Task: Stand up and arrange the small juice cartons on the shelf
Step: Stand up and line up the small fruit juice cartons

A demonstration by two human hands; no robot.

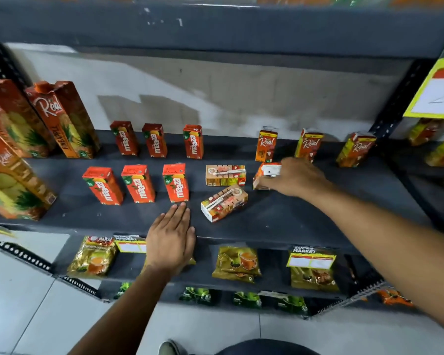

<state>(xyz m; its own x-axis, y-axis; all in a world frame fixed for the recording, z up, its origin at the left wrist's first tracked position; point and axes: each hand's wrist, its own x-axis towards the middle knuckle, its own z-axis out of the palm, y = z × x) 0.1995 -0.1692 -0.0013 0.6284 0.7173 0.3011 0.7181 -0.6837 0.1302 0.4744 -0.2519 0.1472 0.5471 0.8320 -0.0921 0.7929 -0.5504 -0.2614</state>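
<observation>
Now right hand (296,176) gripping tilted carton (264,176)

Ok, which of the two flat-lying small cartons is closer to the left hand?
The skewed carton at the shelf front, just right of the left hand; the other flat carton lies square behind it.

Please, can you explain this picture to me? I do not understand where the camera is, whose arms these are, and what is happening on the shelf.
The camera sits on a person's head and looks down, so both arms are that person's own. There is one picture only. The dark shelf carries small juice cartons: six red Maaza cartons and three small Real cartons stand upright. Two cartons lie flat, one behind and one in front. The right hand grips a tilted carton, seemingly to stand it up. The left hand rests flat on the shelf edge, holding nothing.
</observation>
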